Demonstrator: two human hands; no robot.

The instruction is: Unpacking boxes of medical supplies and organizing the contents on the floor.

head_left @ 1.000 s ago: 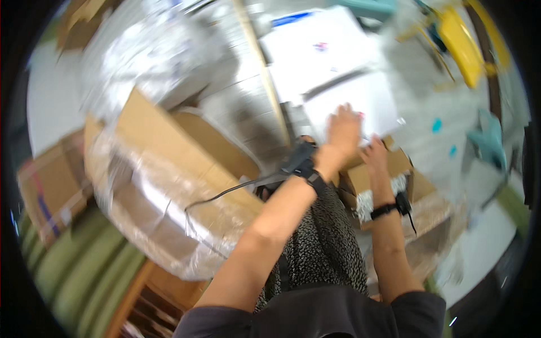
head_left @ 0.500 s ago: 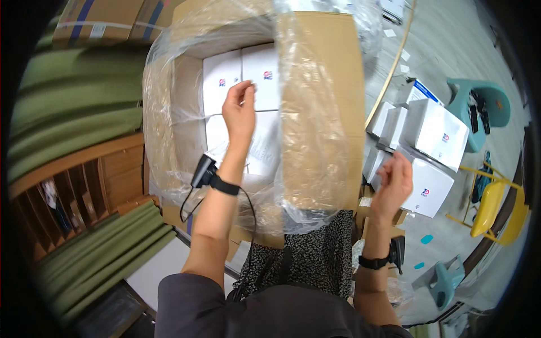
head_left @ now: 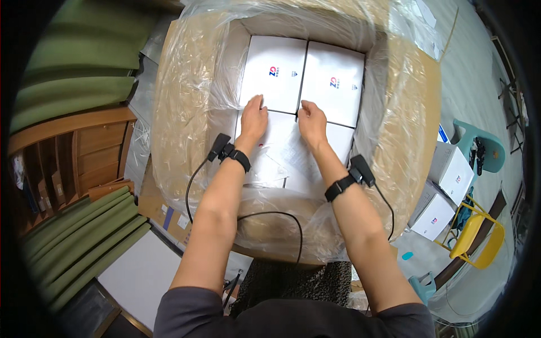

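Observation:
A large cardboard carton (head_left: 416, 112) stands open before me, lined with clear plastic film (head_left: 189, 107). Inside lie white boxes with small printed marks: a far left box (head_left: 274, 65), a far right box (head_left: 332, 84) and nearer ones partly under film. My left hand (head_left: 255, 121) is over the near edge of the far left box, its fingers curled together; what they grip, if anything, is hidden. My right hand (head_left: 313, 123) is closed by the seam where the boxes meet. A small dark bit shows at its fingertips, too small to name.
White boxes (head_left: 437, 217) are stacked on the floor at the right, near a yellow folding chair (head_left: 470, 239) and a teal stool (head_left: 482, 146). At the left are a wooden cabinet (head_left: 101, 143) and green curtains (head_left: 84, 248). Cables hang from both wrist devices.
My right hand has come from the boxes on the right into the carton, beside my left. The view has shifted, so the carton now sits centrally and shows more of its inside.

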